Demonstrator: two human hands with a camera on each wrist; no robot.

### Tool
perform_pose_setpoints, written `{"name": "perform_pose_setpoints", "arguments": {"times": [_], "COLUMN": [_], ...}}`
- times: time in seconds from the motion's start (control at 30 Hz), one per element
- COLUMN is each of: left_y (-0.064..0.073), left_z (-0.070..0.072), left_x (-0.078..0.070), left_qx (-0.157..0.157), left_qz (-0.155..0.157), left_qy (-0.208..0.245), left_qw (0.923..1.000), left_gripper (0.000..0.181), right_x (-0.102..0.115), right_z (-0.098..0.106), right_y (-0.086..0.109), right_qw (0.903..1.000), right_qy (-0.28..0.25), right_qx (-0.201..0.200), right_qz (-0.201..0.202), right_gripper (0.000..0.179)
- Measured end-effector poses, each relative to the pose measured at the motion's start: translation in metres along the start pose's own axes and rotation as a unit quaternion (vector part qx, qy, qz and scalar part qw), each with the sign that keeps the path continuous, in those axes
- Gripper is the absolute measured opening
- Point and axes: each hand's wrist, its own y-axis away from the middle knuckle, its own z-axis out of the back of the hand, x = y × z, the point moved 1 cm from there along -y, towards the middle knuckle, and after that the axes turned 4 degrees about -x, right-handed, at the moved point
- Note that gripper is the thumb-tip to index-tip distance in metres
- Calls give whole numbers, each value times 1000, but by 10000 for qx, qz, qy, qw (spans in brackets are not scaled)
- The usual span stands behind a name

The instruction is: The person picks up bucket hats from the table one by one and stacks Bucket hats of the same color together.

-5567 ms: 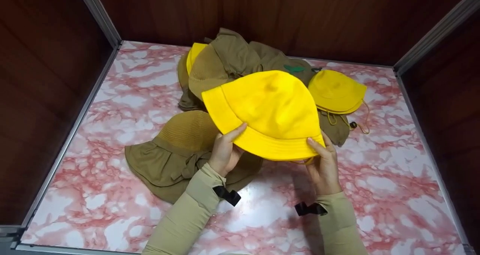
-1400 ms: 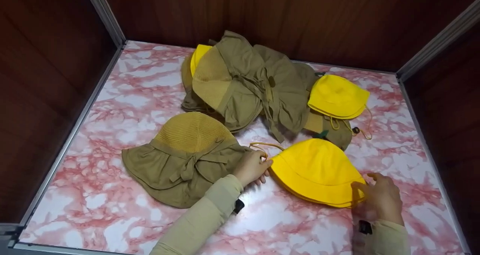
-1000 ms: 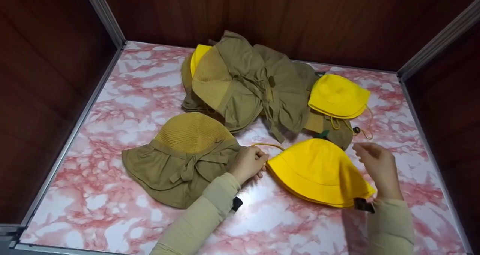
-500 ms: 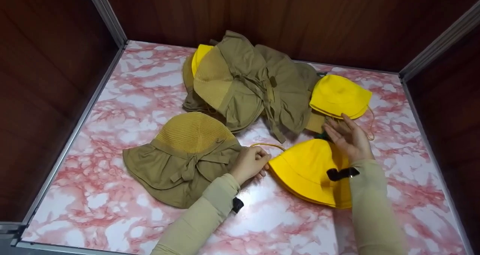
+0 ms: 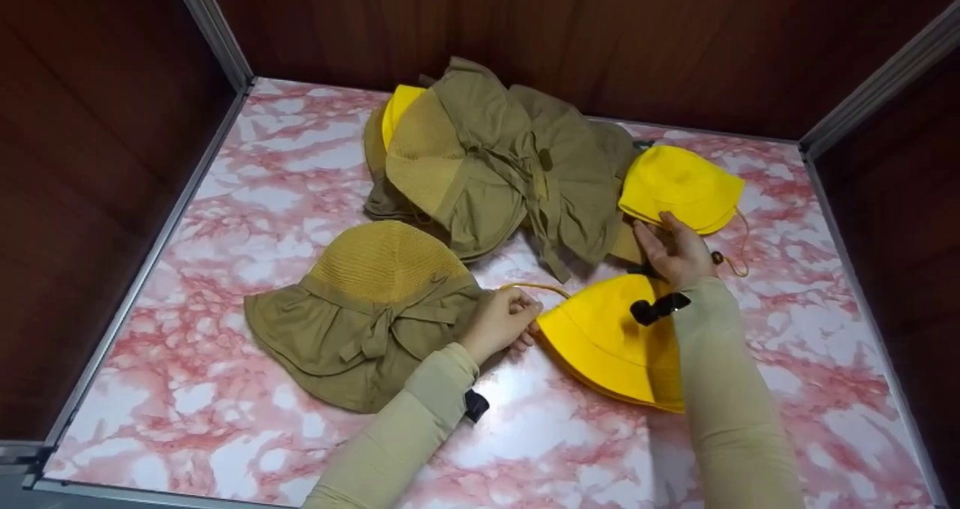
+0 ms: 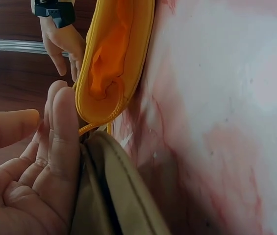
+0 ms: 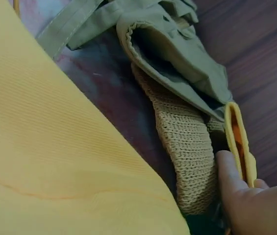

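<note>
In the head view a yellow bucket hat (image 5: 592, 336) lies at front right, partly covered by my right forearm. Beside its left tip is my left hand (image 5: 499, 325), over the right edge of a khaki sun hat (image 5: 375, 269) with a mesh crown and a bow. The left wrist view shows that hand's fingers (image 6: 62, 127) relaxed and the thumb apart, close to the yellow brim and its cord. My right hand (image 5: 684, 258) reaches across to a smaller yellow hat (image 5: 682, 183), fingertips at its lower brim; in the right wrist view this brim (image 7: 241, 147) stands between spread fingers.
A heap of khaki hats (image 5: 487, 172) with ties lies at the back, a yellow hat (image 5: 401, 112) sticking out at its left. A cord with a dark toggle (image 5: 718, 258) hangs by the small hat. Dark wood panels (image 5: 525, 37) enclose the marbled tabletop (image 5: 187, 329).
The yellow bucket hat, earlier held up in both hands, now lies on the table. My right hand has left its right side and moved up to the small yellow hat. The left hand stays nearly still.
</note>
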Motion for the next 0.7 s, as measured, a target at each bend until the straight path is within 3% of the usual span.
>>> {"name": "perform_pose_setpoints", "arguments": {"times": [0.17, 0.27, 0.53, 0.7], "left_y": [-1, -2, -5, -8], "left_z": [-3, -5, -11, -14], "left_x": [0, -1, -6, -9], "left_qx": [-95, -126, -6, 53], "left_qz": [-136, -123, -61, -176], "left_qy": [-65, -16, 189, 521], "left_qw": [9998, 9998, 9998, 9985], "left_gripper": [14, 15, 19, 24], "right_x": [-1, 0, -9, -27], "right_z": [9, 17, 24, 24], "right_y": [5, 8, 19, 31], "right_qw": [9971, 9951, 9949, 9921], "right_qy": [-727, -900, -924, -1092], "right_qx": [40, 64, 387, 622], "right_qz": [198, 403, 122, -1], "right_gripper": [43, 44, 30, 31]}}
